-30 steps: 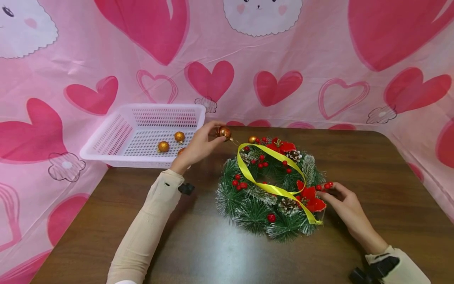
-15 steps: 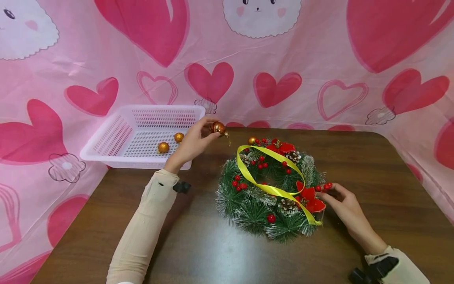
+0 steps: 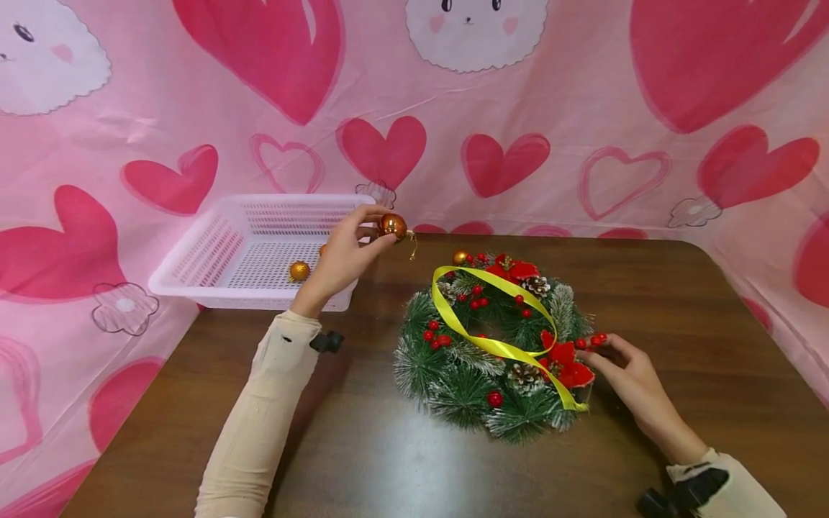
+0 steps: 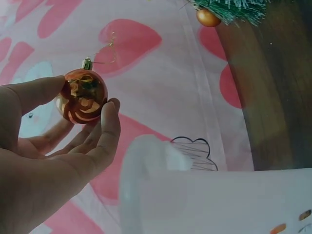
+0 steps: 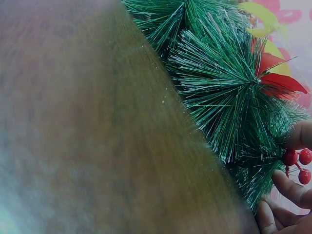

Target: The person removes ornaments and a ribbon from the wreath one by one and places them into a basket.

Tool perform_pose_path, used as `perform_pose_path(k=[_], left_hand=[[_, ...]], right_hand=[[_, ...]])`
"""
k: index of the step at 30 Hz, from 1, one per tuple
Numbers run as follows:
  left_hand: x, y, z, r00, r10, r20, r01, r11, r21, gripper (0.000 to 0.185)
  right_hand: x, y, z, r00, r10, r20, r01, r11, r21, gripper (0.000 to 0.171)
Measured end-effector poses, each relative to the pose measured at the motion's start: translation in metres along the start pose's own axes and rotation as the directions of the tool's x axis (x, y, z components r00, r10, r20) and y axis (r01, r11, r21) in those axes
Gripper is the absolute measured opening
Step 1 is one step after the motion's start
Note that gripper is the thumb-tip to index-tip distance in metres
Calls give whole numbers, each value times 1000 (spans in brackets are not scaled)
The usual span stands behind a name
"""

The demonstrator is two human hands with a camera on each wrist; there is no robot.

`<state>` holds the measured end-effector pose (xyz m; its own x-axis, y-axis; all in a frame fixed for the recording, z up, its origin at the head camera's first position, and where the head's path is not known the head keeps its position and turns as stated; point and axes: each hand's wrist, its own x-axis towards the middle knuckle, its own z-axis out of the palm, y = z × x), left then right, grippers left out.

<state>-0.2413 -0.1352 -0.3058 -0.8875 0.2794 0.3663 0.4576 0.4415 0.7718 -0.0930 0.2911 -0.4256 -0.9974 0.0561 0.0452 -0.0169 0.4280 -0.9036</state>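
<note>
My left hand (image 3: 340,262) pinches a shiny copper-gold bauble (image 3: 392,227) between thumb and fingers, raised beside the basket's right end. A thin gold loop hangs from the bauble's cap, which points up in the left wrist view (image 4: 87,64). Flat on the table lies a green wreath (image 3: 453,392) with pinecones, red flowers and red berries. A yellow ribbon (image 3: 495,347) curls loosely across its top. At the wreath's right edge, my right hand (image 3: 635,385) holds it with thumb and forefinger on either side of a berry sprig (image 5: 290,157).
A white plastic basket (image 3: 214,295) stands at the back left of the brown table (image 3: 363,439). Inside it lie a glittery gold bauble (image 3: 299,270) and another partly behind my left hand. A small gold bauble (image 3: 460,257) sits at the wreath's back edge. A pink heart-print cloth (image 3: 505,108) hangs behind.
My left hand has drawn the bauble left and slightly back, away from the wreath. Its gold loop, stretched toward the wreath earlier, now dangles. My right hand and the wreath have stayed put.
</note>
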Motion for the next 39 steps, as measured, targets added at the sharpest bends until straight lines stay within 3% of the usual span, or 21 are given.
perform_pose_path(k=[13, 25, 33, 39], left_hand=[[-2, 11, -7, 999, -5, -54, -1, 994, -107, 46], [-22, -3, -21, 993, -25, -116, 19, 999, -51, 45], [-40, -2, -35, 990, -47, -134, 42, 998, -37, 43], [-47, -9, -42, 985, -23, -170, 18, 999, -29, 46]], right_hand=[[1, 0, 0, 1000, 12, 7, -12, 1000, -1, 30], [1, 1, 0, 1000, 0, 3, 0, 1000, -1, 28], [2, 1, -1, 1000, 8, 0, -8, 1000, -7, 28], [0, 2, -1, 1000, -8, 6, 8, 1000, 4, 28]])
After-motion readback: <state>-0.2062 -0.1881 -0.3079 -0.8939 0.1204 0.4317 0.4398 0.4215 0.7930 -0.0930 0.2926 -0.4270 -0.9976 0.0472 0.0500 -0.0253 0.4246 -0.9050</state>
